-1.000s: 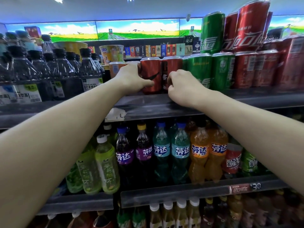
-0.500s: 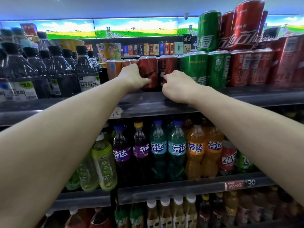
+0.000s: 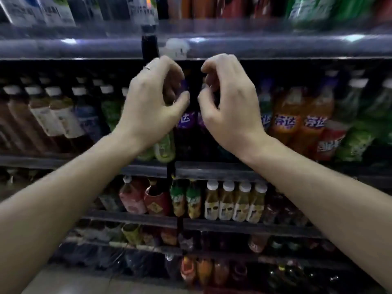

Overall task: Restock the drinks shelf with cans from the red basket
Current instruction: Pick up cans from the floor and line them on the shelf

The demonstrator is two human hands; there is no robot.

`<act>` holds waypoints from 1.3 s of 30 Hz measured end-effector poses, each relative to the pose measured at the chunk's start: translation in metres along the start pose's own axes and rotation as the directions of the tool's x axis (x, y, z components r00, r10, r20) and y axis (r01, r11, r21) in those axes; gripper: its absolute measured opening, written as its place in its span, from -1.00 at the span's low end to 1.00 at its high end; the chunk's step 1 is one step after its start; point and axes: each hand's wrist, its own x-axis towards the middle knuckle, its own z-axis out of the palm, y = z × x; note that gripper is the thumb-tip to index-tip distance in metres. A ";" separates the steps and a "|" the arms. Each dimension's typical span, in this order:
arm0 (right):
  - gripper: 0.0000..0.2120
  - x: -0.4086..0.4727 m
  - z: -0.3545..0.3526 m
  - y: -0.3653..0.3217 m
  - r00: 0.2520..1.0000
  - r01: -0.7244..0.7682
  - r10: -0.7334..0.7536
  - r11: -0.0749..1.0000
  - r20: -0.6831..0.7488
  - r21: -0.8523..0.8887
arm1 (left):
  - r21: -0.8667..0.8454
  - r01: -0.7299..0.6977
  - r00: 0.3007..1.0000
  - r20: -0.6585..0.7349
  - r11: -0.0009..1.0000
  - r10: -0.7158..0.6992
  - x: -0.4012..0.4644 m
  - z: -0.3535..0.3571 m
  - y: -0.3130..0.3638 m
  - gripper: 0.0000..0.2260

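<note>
- Now both hands are raised in front of the drinks shelf (image 3: 212, 47), below its top edge, and they hold nothing.
- The left hand (image 3: 152, 102) shows its back to the camera; its fingers (image 3: 169, 66) are loosely curled downward and the thumb points toward the other hand. A thin ring (image 3: 146, 68) is on one finger.
- The right hand (image 3: 229, 105) is beside it, close but not touching; its fingers (image 3: 214, 64) are also loosely curled, with nothing between them and the thumb.
- Both bare forearms come in from the lower corners of the view.
- The cans (image 3: 307, 9) stand on the top shelf board, at the upper edge of the picture. They are blurred; I can see only green and red colours, above and to the right of the hands.
- Behind the hands, one level lower, stand purple-label bottles (image 3: 187, 119); to the right of them are orange soda bottles (image 3: 297, 119), then a red can (image 3: 331, 136) and green packs, which are blurred.
- To the left on the same level are brown tea bottles with white caps (image 3: 42, 111) and a light green bottle (image 3: 165, 147) under the left wrist.
- One level further down stand four pale yellow bottles with white caps (image 3: 235, 202) in a row, and next to them a pink bottle (image 3: 131, 198).
- The lowest levels are dark and unclear.
- The red basket is not in this view, so I cannot tell where it is.
</note>
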 end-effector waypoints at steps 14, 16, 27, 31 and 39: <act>-0.80 -0.352 0.153 -0.017 0.358 -0.747 0.655 0.629 0.665 -0.218 | 0.303 0.645 0.456 0.585 0.702 -0.671 -0.367 0.064 -0.134 -0.67; -0.79 -0.406 0.170 -0.020 0.236 -0.778 0.708 0.548 0.665 -0.308 | 0.359 0.674 0.331 0.635 0.646 -0.698 -0.416 0.074 -0.153 -0.66; -0.65 -0.787 0.263 -0.005 -0.280 -0.713 0.776 0.225 0.564 -0.664 | 0.523 0.512 -0.011 0.797 0.682 -0.603 -0.759 0.218 -0.244 -0.50; -0.54 -0.918 0.308 0.018 -0.339 -0.667 0.752 0.231 0.565 -0.708 | 0.533 0.336 -0.163 0.845 0.776 -0.509 -0.892 0.295 -0.269 -0.39; -0.22 -1.081 0.404 0.105 -0.308 -0.422 0.702 0.504 0.642 -0.754 | 0.256 -0.004 -0.118 0.960 0.967 -0.255 -1.060 0.432 -0.318 -0.20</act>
